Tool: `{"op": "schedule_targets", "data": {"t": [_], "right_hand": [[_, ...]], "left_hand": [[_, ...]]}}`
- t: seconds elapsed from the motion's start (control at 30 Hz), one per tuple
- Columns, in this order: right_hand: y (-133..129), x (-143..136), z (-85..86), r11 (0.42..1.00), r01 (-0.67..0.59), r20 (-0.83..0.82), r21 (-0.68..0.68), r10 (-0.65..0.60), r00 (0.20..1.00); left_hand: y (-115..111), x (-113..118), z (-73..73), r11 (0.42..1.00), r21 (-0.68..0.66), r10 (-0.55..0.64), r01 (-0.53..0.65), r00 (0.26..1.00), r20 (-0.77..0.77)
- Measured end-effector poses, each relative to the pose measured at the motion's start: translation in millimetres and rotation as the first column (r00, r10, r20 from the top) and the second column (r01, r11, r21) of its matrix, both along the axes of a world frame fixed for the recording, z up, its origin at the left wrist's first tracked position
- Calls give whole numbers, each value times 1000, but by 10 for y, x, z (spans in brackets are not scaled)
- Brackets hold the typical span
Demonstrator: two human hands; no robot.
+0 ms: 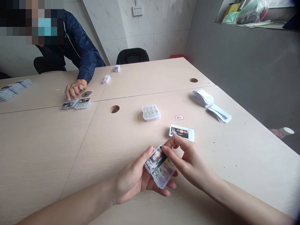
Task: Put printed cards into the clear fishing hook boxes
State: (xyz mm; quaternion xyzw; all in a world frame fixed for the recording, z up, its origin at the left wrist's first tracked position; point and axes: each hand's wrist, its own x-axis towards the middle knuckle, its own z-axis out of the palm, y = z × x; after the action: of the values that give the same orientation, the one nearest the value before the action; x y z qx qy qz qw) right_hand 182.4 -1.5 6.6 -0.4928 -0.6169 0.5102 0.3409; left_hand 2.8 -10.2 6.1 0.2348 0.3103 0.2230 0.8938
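Note:
My left hand [138, 178] is wrapped round a small clear plastic box [167, 178], tilted above the table. Pale, hook-like pieces show through its lid. A black printed label [156, 160] with an orange burst lies along the upper side of the box. The thumb and forefinger of my right hand [185, 154] pinch the label's upper right corner. Just beyond that hand is a stack of similar labels [180, 132], partly covered by it. Farther off, a box of fishing hooks [151, 112] without a black label rests on the table.
White paper strips [203, 97] and a small red-edged sticker [179, 117] lie to the right. Across the wooden table [117, 137], a co-worker's hand [76, 89] touches labelled boxes [82, 103]. More boxes [15, 89] stand far left. The tabletop has round holes [114, 109].

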Motion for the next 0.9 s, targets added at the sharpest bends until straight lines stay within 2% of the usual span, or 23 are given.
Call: {"op": "schedule_targets", "data": {"t": [0.4,0.9], "right_hand": [[-4,8,1,1000,-2,32,7,1,999],[-8,-4,20,1000,13,-10,2,-13,1000]], "left_hand": [[-3,-14,-3,1000,21,-5,5,1000,-3],[1,-9,3,999,37,5,-4,1000,-15]]}}
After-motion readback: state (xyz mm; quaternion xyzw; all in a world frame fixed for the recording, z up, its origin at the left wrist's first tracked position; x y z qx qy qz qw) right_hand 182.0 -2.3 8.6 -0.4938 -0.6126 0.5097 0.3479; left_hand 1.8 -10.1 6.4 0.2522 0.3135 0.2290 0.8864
